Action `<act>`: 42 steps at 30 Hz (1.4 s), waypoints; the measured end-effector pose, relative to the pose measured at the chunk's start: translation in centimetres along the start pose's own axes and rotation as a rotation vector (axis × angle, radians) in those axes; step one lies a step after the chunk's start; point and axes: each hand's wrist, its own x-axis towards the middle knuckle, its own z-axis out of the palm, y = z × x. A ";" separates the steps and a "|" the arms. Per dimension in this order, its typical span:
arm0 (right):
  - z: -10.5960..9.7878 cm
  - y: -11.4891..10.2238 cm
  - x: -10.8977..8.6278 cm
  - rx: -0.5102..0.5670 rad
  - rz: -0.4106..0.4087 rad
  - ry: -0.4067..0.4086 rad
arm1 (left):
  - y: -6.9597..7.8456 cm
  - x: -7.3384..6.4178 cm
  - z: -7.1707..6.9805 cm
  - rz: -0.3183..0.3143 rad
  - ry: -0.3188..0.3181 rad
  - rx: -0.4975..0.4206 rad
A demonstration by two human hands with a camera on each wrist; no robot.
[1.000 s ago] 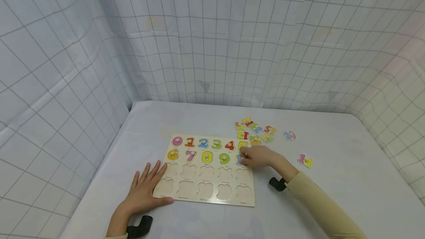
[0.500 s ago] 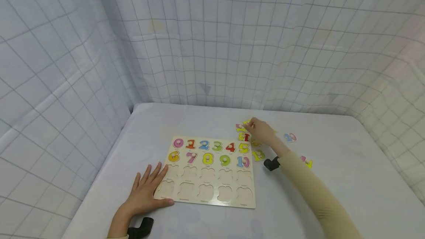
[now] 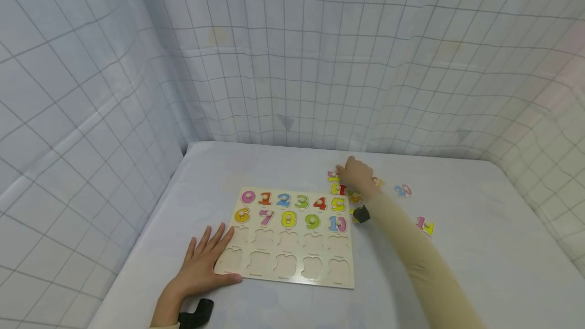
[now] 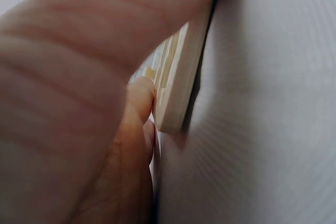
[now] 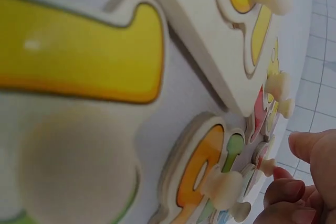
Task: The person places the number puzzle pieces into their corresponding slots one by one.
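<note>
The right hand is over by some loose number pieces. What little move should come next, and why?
Probably the right hand should pinch a knob on one of the loose number pieces and lift: its fingertips are close by, with none visibly held, while the two lower rows of recesses in the puzzle board are unfilled.

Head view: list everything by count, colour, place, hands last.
Table: 1, white, foreground
Puzzle board: 1, pale wood, on table
Seated pieces: 11, multicoloured, two far rows
Slots: 10, pale wood, two near rows
Loose pieces: count unclear, multicoloured, beyond and right of board
Curtain: count unclear, gridded white, back, sides
Wrist devices: 2, black, flanking board
Sleeves: 2, pale yellow, near side
Left hand: 1, at board's left edge
Right hand: 1, over loose pieces
</note>
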 end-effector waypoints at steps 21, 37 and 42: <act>-0.1 0.6 1.1 -0.146 0.017 -0.061 | -0.1 0.0 0.0 0.011 0.008 0.001; 0.0 -1.1 -1.4 -0.059 -0.209 0.077 | -0.3 0.0 0.3 0.000 0.002 -0.001; 1.4 -4.4 -4.1 -0.062 -0.369 0.073 | -0.3 0.0 0.1 0.009 0.007 -0.008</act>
